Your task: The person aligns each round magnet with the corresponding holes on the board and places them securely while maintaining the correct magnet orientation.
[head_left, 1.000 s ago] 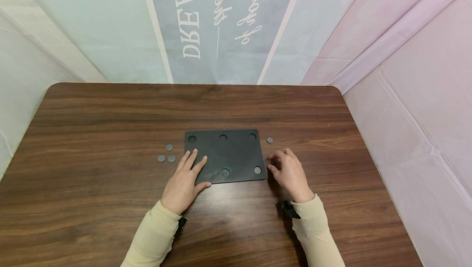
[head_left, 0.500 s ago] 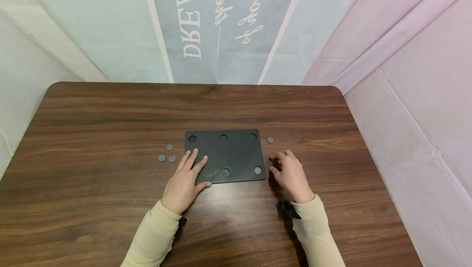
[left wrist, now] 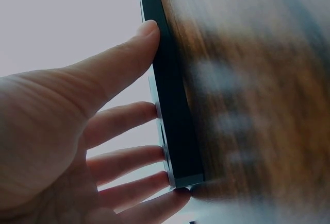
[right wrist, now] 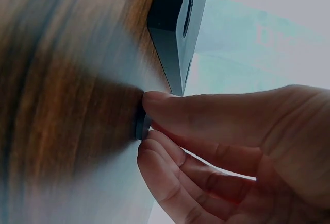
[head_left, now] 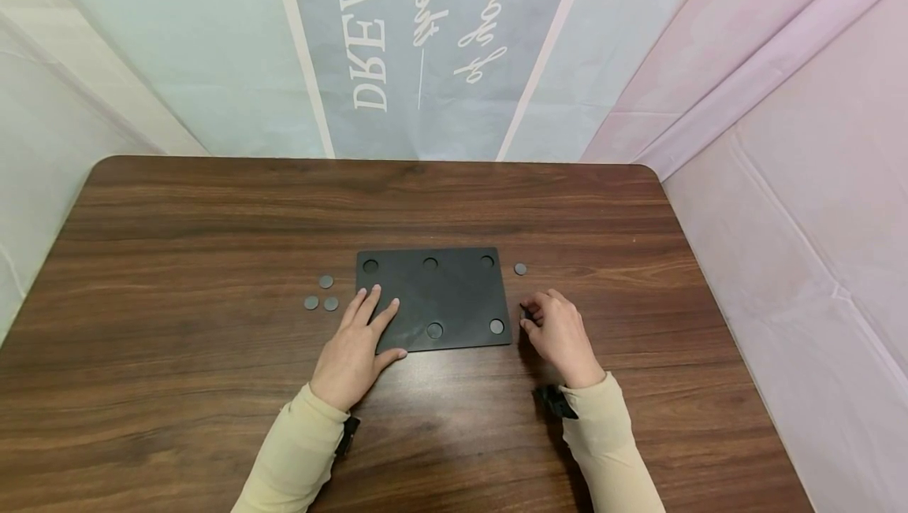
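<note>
A flat black board (head_left: pixel 447 296) with round recesses lies on the table. My left hand (head_left: pixel 344 363) rests on its near left corner, fingers straight and spread, thumb along the near edge. A grey disc (head_left: pixel 496 327) sits in the near right recess. The other recesses in sight hold no disc; the near left corner is covered by my left hand. Just right of the board, my right hand (head_left: pixel 560 336) pinches a small dark disc (right wrist: pixel 140 123) between thumb and fingers. In the right wrist view that disc stands at or very near the tabletop.
Several loose grey discs lie about: a group of three (head_left: pixel 326 282) left of the board, and a single disc (head_left: pixel 521 269) beyond my right hand. The brown wooden table (head_left: pixel 213 213) ends at a hanging printed curtain (head_left: pixel 440 127) behind and pale cloth (head_left: pixel 794 261) on the right.
My right hand has shifted very slightly to the right, and a dark disc edge now shows between its thumb and fingers. The left hand and board stay in place.
</note>
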Demonstrator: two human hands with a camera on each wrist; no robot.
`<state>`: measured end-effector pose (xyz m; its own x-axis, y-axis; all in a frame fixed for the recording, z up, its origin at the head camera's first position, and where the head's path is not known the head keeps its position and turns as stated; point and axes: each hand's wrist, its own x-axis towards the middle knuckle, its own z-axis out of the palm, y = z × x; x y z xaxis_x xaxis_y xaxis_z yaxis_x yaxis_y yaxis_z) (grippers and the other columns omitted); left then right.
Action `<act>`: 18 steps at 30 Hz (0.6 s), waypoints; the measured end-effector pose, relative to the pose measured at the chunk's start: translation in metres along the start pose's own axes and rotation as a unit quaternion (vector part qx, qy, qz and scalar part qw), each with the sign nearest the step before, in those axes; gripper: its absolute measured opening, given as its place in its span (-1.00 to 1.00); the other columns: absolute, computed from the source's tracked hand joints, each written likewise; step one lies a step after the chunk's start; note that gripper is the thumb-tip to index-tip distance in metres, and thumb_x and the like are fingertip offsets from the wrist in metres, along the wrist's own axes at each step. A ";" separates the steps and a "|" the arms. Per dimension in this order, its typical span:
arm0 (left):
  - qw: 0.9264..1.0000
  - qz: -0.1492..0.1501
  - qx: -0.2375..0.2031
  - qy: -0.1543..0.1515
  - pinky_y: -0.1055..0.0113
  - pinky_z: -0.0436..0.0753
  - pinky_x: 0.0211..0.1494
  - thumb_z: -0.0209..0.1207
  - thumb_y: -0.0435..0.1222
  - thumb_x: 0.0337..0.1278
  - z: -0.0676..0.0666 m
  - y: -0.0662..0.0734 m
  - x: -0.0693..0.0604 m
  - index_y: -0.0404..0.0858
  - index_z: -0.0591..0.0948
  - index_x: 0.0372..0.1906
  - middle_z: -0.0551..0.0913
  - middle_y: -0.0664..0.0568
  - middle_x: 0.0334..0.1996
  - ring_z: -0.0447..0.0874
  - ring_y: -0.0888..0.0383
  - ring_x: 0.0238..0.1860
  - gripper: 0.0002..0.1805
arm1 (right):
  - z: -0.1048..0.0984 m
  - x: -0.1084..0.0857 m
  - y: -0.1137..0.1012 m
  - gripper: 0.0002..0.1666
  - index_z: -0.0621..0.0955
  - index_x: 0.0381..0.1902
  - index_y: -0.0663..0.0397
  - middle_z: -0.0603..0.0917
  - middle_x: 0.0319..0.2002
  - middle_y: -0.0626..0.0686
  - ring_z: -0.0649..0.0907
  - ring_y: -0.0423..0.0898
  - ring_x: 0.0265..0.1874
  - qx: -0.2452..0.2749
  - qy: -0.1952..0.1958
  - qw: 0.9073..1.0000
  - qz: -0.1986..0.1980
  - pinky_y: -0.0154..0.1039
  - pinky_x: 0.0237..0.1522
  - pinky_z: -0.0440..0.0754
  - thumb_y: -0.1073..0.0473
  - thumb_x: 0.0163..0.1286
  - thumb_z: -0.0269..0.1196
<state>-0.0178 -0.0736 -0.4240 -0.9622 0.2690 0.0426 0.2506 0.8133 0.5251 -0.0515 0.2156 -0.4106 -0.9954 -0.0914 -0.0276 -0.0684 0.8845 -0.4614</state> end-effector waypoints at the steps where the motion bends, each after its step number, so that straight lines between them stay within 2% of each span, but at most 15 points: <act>1: 1.000 0.000 0.000 0.000 0.00 0.63 0.03 0.41 -0.14 -0.07 0.000 0.000 0.000 -0.27 0.49 0.28 0.30 -0.29 0.37 0.18 -0.23 0.41 -0.26 | 0.000 0.000 0.000 -0.80 0.67 -0.26 0.31 0.61 -0.34 0.18 0.68 0.05 -0.39 0.000 0.001 1.000 -0.001 -0.06 -0.28 0.68 0.44 0.10 0.36; 18: 1.000 -0.001 -0.001 0.001 -0.01 0.62 0.04 0.41 -0.14 -0.08 0.000 0.001 0.000 -0.28 0.49 0.28 0.30 -0.29 0.37 0.18 -0.23 0.41 -0.26 | -0.001 0.000 0.000 -0.87 0.67 -0.36 0.23 0.58 -0.39 0.12 0.65 0.00 -0.42 -0.017 0.005 1.000 0.006 -0.04 -0.28 0.64 0.40 0.09 0.38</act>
<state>-0.0177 -0.0731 -0.4232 -0.9629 0.2660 0.0442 0.2487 0.8126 0.5271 -0.0515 0.2165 -0.4094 -0.9967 -0.0769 -0.0246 -0.0589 0.9009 -0.4301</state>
